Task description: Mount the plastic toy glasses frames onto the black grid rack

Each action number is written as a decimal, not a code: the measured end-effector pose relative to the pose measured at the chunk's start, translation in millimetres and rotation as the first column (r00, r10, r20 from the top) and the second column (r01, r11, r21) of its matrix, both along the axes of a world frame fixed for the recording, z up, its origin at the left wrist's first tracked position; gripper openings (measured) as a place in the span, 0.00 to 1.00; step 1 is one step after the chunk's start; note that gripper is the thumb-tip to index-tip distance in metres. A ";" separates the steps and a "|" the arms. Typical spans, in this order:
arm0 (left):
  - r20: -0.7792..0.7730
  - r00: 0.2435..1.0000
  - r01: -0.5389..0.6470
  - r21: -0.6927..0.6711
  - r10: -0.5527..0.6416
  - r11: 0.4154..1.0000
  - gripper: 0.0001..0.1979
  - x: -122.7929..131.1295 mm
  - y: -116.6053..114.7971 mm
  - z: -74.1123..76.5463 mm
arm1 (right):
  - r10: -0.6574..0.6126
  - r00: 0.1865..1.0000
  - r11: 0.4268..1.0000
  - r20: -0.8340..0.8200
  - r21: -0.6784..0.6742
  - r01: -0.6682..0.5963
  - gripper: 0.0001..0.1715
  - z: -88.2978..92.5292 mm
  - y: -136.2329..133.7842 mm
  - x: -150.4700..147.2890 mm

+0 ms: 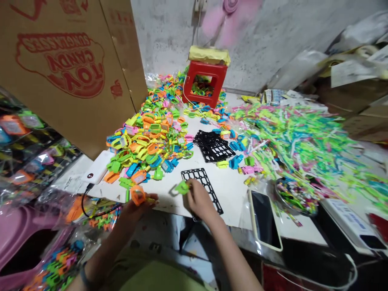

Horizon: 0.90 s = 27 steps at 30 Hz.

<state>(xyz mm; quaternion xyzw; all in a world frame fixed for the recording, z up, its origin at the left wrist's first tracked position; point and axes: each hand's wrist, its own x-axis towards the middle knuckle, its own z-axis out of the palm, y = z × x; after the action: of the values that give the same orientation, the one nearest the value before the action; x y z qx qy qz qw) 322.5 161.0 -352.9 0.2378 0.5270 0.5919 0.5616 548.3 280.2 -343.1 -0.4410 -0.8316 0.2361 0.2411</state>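
While pinching an orange toy frame (138, 195) in the left hand (140, 206) and a green piece (182, 187) in the right hand (198, 200) over the black grid (202, 186) at the worktop (230, 194) edge, barely begun, judging by the big unsorted pile (148, 137) behind.

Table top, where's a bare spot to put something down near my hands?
White table is bare between the black grid strip by your right hand and the phone, and up toward the black grid stack. The toy-piece pile on the left and the strips on the right are crowded.
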 end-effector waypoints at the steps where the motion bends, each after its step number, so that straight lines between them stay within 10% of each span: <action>1: 0.026 1.000 0.012 0.022 -0.013 1.000 0.16 7.5 3.2 -0.6 | -0.111 0.974 0.988 -0.196 -0.124 0.088 0.09 -4.9 0.9 13.9; 8: -0.031 0.986 0.166 0.031 -0.165 0.986 0.16 48.9 41.4 2.1 | -0.534 0.596 0.810 -0.599 -0.565 0.158 0.25 -22.7 -12.5 48.5; 15: -0.395 0.876 0.337 0.091 -0.277 0.937 0.14 73.0 65.7 -7.6 | -0.636 0.310 0.768 -0.706 -0.619 0.167 0.24 -15.0 -34.8 52.2; 23: -0.541 0.802 0.386 0.145 -0.253 0.911 0.14 74.0 98.0 -15.3 | -0.564 0.536 0.805 -0.628 -0.563 0.186 0.25 -12.9 -60.1 58.5; 27: -0.716 0.631 0.508 0.093 -0.297 0.856 0.12 73.9 111.9 -2.8 | -0.501 0.635 0.822 -0.589 -0.554 0.134 0.18 0.5 -88.8 62.4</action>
<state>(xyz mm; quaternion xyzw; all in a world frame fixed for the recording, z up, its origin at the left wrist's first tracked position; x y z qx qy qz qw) 396.4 272.9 -355.6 0.6285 0.5354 0.3903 0.4074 610.7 191.4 -342.6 -0.5018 -0.4962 0.5296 0.4706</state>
